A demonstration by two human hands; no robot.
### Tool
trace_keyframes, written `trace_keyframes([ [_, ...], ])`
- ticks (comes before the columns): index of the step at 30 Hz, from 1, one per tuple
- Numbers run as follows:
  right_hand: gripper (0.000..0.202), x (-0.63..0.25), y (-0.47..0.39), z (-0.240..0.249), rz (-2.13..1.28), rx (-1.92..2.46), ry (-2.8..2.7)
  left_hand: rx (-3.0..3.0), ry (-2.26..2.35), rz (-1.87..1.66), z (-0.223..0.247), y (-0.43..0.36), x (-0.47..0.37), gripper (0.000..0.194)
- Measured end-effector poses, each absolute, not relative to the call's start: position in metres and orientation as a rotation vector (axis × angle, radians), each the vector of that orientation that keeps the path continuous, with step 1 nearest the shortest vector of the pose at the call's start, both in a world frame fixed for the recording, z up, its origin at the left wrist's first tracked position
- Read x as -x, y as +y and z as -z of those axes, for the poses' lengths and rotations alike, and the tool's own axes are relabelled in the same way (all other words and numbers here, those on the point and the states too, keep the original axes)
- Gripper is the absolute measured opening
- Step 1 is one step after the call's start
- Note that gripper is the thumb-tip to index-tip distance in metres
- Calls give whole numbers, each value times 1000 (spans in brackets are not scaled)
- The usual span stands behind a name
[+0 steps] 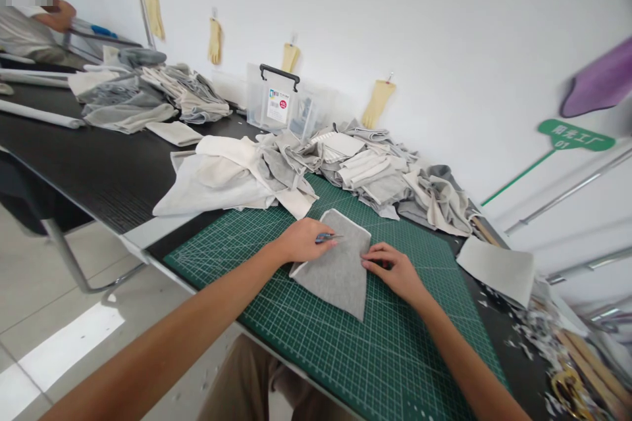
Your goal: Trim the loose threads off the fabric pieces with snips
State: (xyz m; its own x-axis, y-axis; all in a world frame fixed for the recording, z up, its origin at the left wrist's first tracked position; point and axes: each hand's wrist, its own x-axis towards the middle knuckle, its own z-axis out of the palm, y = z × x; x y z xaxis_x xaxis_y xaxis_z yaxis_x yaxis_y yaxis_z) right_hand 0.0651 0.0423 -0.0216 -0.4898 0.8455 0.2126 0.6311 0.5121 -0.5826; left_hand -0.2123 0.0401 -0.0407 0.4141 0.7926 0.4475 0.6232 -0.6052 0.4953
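A grey fabric piece with a white edge (340, 270) lies on the green cutting mat (409, 335). My left hand (303, 241) is closed round a small pair of blue-handled snips (326, 237), whose metal tip points right over the upper part of the fabric. The lower side of that hand rests near the fabric's left edge. On the right edge of the same fabric, my right hand (392, 270) pinches the cloth between thumb and fingers.
Heaps of grey and white cloth (380, 171) lie behind the mat, beside a clear lidded box (276, 102). Gold scissors (567, 388) and scraps lie at the right. A person (29, 20) sits far left. Yellow gloves (379, 102) hang on the wall.
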Motion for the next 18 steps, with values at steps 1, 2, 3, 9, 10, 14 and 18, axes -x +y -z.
trace_keyframes([
  [1,16,-64,42,22,-591,1214,-2270,-2421,1239,-970,41,40,212,36],
  [2,15,-62,42,22,-582,1218,-2261,-2422,1240,-967,41,40,212,36],
  [3,16,-60,41,23,-572,1221,-2255,-2423,1242,-966,42,41,212,36],
  [9,18,-52,36,27,-469,1157,-2270,-2429,1252,-959,41,41,212,36],
  [10,18,-52,36,28,-453,1148,-2281,-2428,1258,-958,41,41,212,36],
  [14,20,-56,36,29,-423,1200,-2248,-2422,1276,-950,41,40,213,36],
  [18,24,-75,33,18,-345,1302,-2115,-2423,1273,-936,39,39,213,37],
])
